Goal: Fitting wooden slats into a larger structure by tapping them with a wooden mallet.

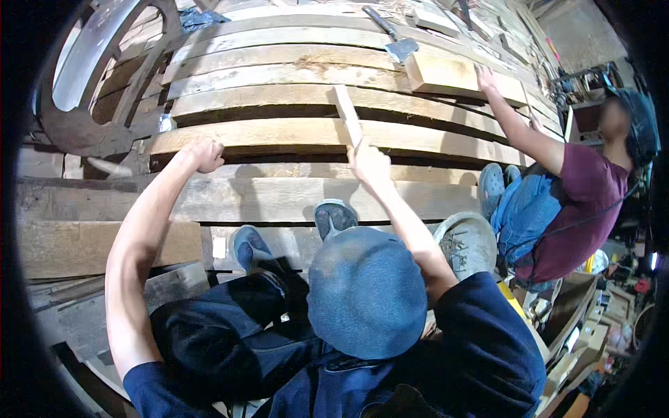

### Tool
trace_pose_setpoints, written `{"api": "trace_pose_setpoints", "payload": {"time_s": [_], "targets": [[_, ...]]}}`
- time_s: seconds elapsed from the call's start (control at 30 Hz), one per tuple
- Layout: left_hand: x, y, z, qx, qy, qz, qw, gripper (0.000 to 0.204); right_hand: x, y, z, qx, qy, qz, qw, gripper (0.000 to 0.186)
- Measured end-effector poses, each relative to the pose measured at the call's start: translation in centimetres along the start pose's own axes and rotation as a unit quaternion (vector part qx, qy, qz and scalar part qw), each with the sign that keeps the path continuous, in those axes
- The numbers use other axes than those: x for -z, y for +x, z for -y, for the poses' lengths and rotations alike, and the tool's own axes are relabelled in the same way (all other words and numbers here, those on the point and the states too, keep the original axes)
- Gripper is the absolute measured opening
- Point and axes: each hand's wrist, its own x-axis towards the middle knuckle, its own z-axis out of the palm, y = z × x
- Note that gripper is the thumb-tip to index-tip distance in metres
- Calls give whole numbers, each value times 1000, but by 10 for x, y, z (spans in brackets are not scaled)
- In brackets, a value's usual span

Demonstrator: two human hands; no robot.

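A long squared wooden beam (279,134) lies crosswise in front of me. Near its left end my left hand (202,155) is closed over its near edge, with the fingertips partly hidden. Farther right, my right hand (369,164) grips the near end of a short, pale wooden strip (345,111). That strip points away from me across the beam and over the dark gap behind it. What its underside touches I cannot tell.
Several planks make up the slatted surface, with gaps between. An axe (401,47) lies at the far side. A co-worker (578,188) at right rests a hand on a thick timber block (453,75). A bucket (470,244) stands right; a curved metal frame (90,132) is left.
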Motion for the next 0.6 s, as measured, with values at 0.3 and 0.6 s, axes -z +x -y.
{"api": "trace_pose_setpoints", "payload": {"time_s": [0.3, 0.6], "targets": [[5, 9, 6, -9, -19, -3, 1000, 29, -25, 8, -25, -95, -12, -64, 993, 48], [9, 10, 19, -25, -58, -46, 997, 28, -9, 22, -52, -198, -48, -117, 972, 47]]}}
